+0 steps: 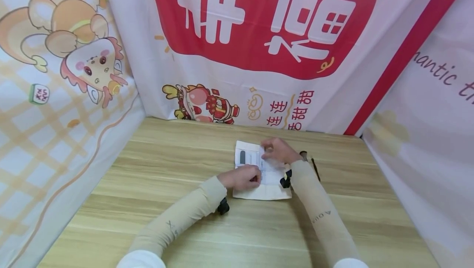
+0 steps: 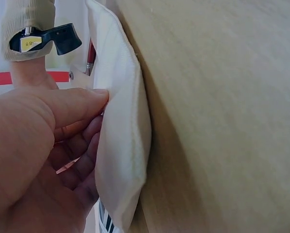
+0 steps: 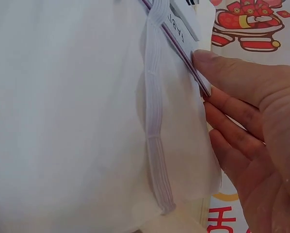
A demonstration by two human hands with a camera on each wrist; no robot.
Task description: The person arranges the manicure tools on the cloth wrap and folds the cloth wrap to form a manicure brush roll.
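Note:
A white fabric case [image 1: 246, 194] with stitched edges lies spread on the table. A ribbed white elastic strip [image 3: 154, 97] runs across it. In the right wrist view my right hand [image 3: 251, 121] pinches the end of a thin dark stick [image 3: 184, 56], which passes beside the strip; its other end leaves the frame. My left hand [image 1: 244, 177] sits on the case's middle with curled fingers. In the left wrist view its thumb [image 2: 94, 99] meets the case's fold [image 2: 123, 126], and the fingertips are hidden behind that fold. A white printed piece [image 1: 252, 156] with a dark patch lies on the case's far part.
A dark brush-like tool [image 1: 303, 155] and a thin dark rod [image 1: 316, 169] lie right of the case. The wood-grain table [image 1: 166, 165] extends around it. Printed cloth walls [image 1: 240, 62] stand at the back and both sides.

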